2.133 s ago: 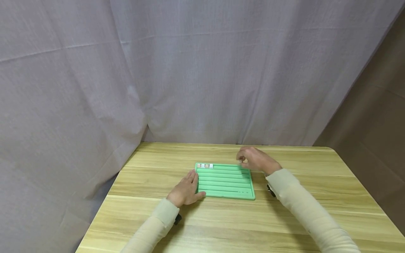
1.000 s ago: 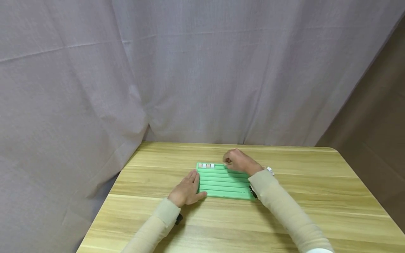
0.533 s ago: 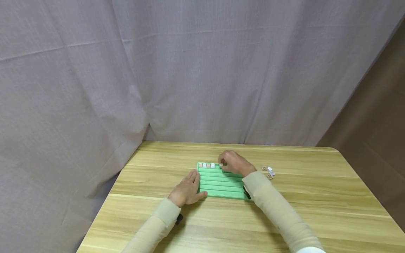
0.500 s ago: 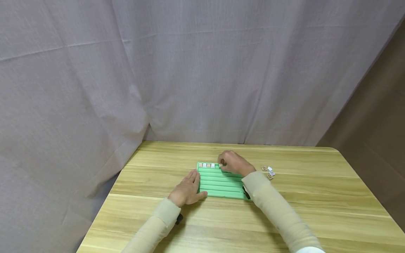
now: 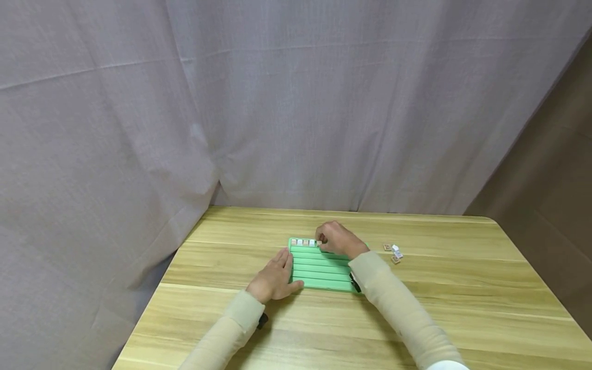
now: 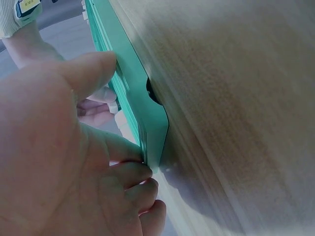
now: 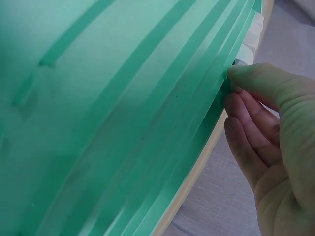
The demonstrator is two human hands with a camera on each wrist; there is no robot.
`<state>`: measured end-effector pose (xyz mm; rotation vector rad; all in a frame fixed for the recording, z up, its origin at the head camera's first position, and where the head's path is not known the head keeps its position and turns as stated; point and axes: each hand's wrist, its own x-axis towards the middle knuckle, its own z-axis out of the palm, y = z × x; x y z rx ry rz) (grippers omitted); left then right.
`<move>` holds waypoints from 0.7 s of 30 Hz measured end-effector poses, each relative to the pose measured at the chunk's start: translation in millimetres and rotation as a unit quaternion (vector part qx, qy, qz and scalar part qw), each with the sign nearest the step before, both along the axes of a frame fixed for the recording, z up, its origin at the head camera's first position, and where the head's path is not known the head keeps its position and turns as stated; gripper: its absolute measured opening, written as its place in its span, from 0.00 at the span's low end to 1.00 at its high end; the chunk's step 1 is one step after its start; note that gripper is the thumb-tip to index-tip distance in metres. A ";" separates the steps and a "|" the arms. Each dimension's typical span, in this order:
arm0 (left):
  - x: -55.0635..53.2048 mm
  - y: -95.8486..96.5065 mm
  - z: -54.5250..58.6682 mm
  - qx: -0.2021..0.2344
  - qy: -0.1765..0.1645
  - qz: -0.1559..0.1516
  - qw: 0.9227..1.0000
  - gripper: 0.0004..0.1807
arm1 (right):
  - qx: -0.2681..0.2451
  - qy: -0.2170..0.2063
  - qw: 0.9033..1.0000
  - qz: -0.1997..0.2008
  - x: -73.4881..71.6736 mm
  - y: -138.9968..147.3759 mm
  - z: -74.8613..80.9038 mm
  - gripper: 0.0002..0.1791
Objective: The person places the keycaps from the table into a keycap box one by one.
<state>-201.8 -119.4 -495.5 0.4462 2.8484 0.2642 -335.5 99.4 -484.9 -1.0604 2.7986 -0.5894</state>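
Observation:
A green tray (image 5: 319, 268) with long parallel grooves lies on the table. Several small square tiles, white and pale orange, sit in a row at the left of its top groove, among them a white tile (image 5: 312, 242). My left hand (image 5: 272, 277) rests along the tray's left edge, fingers extended and thumb over the front corner. With thumb and fingertips, my right hand (image 5: 339, 240) pinches a beige tile (image 5: 319, 243) at the top groove, just right of the row. In the right wrist view the right hand's fingers hide most of that tile.
To the right of the tray lie several loose tiles, including an orange-brown tile (image 5: 387, 247) and a white tile (image 5: 395, 248). The wooden table (image 5: 296, 329) ends at a grey curtain (image 5: 296, 128) behind.
The right hand has moved left along the top groove with the beige tile, up close to the row. Its forearm no longer covers the loose tiles. The left hand stays in place.

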 end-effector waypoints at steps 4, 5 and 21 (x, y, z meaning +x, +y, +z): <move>-0.6 0.0 -1.2 0.000 0.001 0.000 1.000 0.50 | -0.003 0.002 1.000 0.007 -0.6 -0.1 -1.0 0.04; -0.7 0.0 -1.3 0.000 0.000 0.000 1.000 0.50 | -0.003 0.005 1.000 0.010 -0.9 -0.1 -1.1 0.03; -0.2 -0.3 1.4 -0.007 -0.007 -0.001 1.000 0.50 | 0.002 0.000 1.000 -0.004 -2.2 -1.4 -3.6 0.04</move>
